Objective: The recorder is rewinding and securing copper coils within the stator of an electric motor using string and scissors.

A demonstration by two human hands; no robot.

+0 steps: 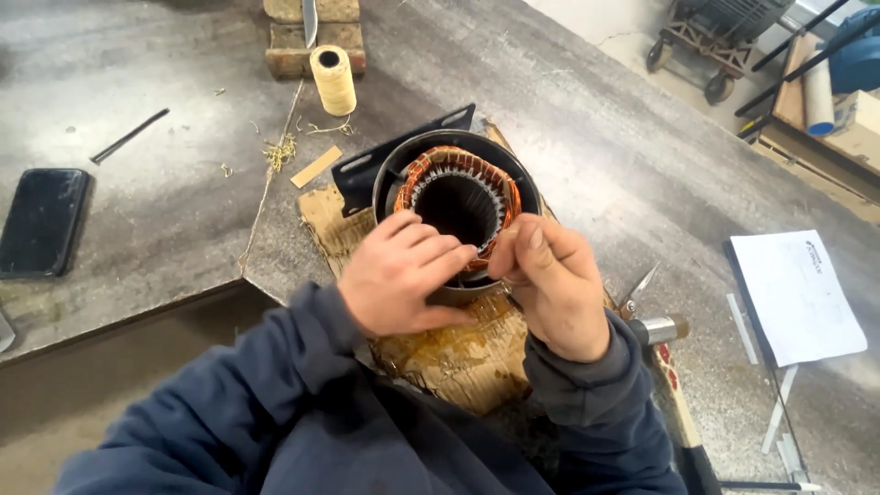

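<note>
Both hands work at the near rim of a motor stator (pixel 456 188), a dark round housing with copper windings ringing its bore. Its left hand (pixel 401 275) lies curled over the rim, fingers bent and pressed against the copper coil, though whether they pinch anything cannot be told. Its right hand (pixel 550 284) is closed with thumb and forefinger pinched together at the coil's edge, on something too small to make out. The stator stands on a stained piece of cardboard (pixel 458 353) near the worktop's inner corner. Behind it, toward the far edge, stands a spool of pale twine (pixel 333 79). A dark phone (pixel 41 222) lies at the left edge, a white sheet of paper (pixel 796 295) at the right.
</note>
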